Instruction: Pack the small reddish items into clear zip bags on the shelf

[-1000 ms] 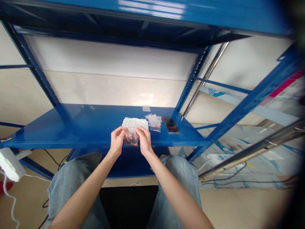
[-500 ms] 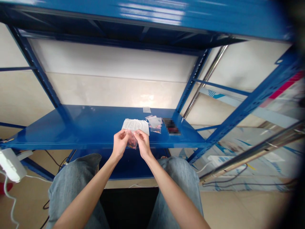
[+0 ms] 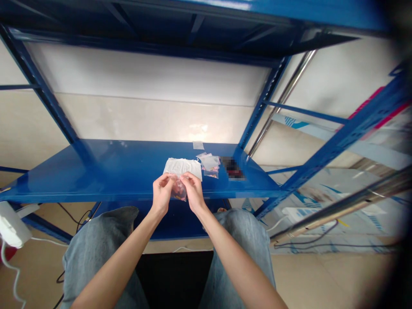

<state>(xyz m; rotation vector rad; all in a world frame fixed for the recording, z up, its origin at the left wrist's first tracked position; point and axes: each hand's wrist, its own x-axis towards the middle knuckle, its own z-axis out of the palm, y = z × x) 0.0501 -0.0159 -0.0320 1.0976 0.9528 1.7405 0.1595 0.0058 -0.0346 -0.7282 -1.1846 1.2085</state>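
Both my left hand (image 3: pixel 162 193) and my right hand (image 3: pixel 194 192) pinch the top of a small transparent plastic bag (image 3: pixel 179 192), just in front of the shelf's front edge. Small pink and orange contents are bunched inside it, partly hidden by my fingers. A white paper sheet (image 3: pixel 182 168) rises above my fingertips, seemingly attached to the bag's upper part. To the right of my hands, a pile of small plastic bags (image 3: pixel 210 165) lies on the blue steel shelf (image 3: pixel 96 171).
A blurred dark object (image 3: pixel 232 168) and a small white slip (image 3: pixel 198 145) lie on the shelf. Blue uprights frame it, with another shelf overhead. My jeans-clad knees (image 3: pixel 103 240) sit below. A white power strip (image 3: pixel 11 225) and cables lie at lower left, a steel pipe at right.
My hands have drawn closer together, and the bag is gathered tighter and narrower than a second ago. The view has shifted slightly.
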